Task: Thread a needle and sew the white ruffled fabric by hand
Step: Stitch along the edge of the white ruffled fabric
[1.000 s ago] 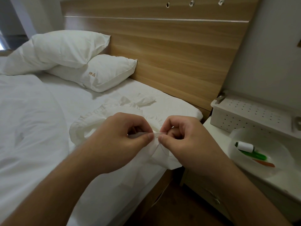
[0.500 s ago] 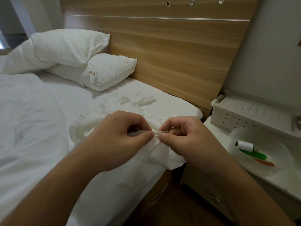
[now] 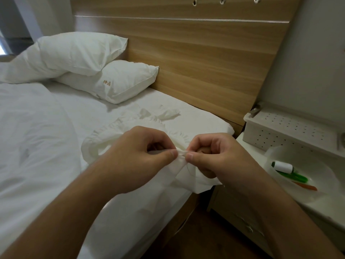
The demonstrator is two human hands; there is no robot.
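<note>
The white ruffled fabric (image 3: pixel 104 139) lies bunched on the bed's near right corner, and a fold of it hangs over the edge. My left hand (image 3: pixel 138 157) pinches a small gathered fold of the fabric between thumb and forefinger. My right hand (image 3: pixel 211 156) pinches the same fold from the right, thumb tip almost touching my left thumb. A faint thread loop shows just below my right thumb. The needle is too small to make out between my fingertips.
A white bowl (image 3: pixel 321 193) on the nightstand at right holds a white thread spool (image 3: pixel 282 166), a green tool (image 3: pixel 293 175) and an orange one (image 3: pixel 306 186). A perforated white box (image 3: pixel 287 128) stands behind it. Two pillows (image 3: pixel 119 81) lean against the wooden headboard (image 3: pixel 205 53).
Both hands stay pinched together at the fabric fold. They have shifted only slightly, and the fold between the thumbs looks more tightly gathered.
</note>
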